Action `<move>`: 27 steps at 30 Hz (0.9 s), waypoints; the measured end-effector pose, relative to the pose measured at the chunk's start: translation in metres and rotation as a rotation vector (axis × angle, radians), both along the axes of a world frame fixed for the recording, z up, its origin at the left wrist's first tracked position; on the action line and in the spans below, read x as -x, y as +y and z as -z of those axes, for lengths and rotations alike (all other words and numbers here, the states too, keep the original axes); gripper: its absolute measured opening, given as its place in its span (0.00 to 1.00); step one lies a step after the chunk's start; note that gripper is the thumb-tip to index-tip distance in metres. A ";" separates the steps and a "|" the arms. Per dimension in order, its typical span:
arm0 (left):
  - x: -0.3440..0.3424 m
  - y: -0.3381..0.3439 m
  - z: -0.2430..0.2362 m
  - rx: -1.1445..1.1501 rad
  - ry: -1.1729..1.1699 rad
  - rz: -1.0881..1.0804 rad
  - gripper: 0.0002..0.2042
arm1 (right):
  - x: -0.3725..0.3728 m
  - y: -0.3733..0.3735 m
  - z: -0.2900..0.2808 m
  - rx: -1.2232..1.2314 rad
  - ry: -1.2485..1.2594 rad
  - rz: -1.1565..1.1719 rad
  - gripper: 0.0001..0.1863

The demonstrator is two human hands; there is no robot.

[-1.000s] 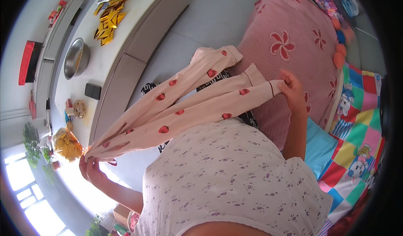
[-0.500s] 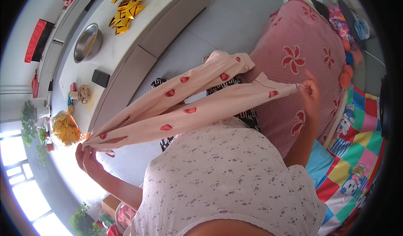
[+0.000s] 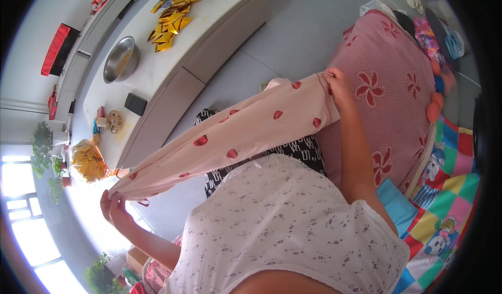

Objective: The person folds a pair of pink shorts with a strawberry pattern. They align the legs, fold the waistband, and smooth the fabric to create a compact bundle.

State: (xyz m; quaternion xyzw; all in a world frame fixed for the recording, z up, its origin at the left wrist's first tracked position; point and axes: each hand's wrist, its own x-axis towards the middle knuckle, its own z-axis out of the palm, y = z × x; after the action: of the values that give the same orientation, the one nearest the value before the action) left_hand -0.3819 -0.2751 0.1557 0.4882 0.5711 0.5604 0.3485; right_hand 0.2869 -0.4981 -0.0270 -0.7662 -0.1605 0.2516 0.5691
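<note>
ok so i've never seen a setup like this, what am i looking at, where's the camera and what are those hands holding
There's no machine here, just a person using two bare hands. All the pictures come from one fisheye camera worn on the head, looking down, so straight edges bend near the rim. The large shape at the bottom is the person's own white floral top.

The fingers of the left hand pinch the gathered end of pale pink strawberry-print trousers; the right hand grips the other end, so the cloth spans between them.

On the white tabletop at left lie gold packets, a steel bowl and a dark, flat rectangular object. At right is a red-and-white cover with pinwheel flowers.
</note>
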 end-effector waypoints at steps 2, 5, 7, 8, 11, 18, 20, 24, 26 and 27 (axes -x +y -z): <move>-0.006 -0.003 -0.002 0.006 0.045 -0.021 0.18 | -0.001 0.015 0.001 0.122 0.091 -0.039 0.08; -0.005 0.000 0.000 0.035 -0.011 -0.015 0.17 | -0.002 0.027 0.020 0.279 0.232 -0.141 0.08; -0.002 0.001 0.001 0.035 -0.024 0.001 0.17 | -0.001 0.031 0.030 0.271 0.268 -0.199 0.08; -0.002 0.001 0.001 0.024 0.003 0.011 0.17 | -0.004 0.032 0.034 0.247 0.285 -0.208 0.08; -0.003 -0.001 0.003 0.006 0.043 0.007 0.17 | -0.001 0.029 0.032 0.194 0.318 -0.254 0.08; -0.007 0.004 0.003 0.030 0.058 -0.012 0.18 | -0.003 0.030 0.054 0.124 0.389 -0.416 0.09; 0.009 0.011 0.010 0.007 0.126 0.014 0.18 | -0.004 0.035 0.070 0.093 0.453 -0.376 0.09; -0.002 0.006 -0.003 -0.024 0.118 -0.078 0.19 | -0.003 0.041 0.077 0.110 0.507 -0.361 0.09; -0.011 -0.001 -0.014 -0.015 0.051 -0.132 0.19 | 0.004 0.043 0.069 0.100 0.497 -0.360 0.10; -0.013 -0.004 -0.017 -0.008 0.018 -0.159 0.19 | 0.008 0.043 0.064 0.081 0.474 -0.363 0.10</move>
State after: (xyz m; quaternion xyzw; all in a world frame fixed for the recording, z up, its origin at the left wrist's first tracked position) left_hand -0.3693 -0.2795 0.1724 0.4476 0.6090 0.5843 0.2956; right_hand 0.2791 -0.4555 -0.0907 -0.6671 -0.1472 0.5273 0.5053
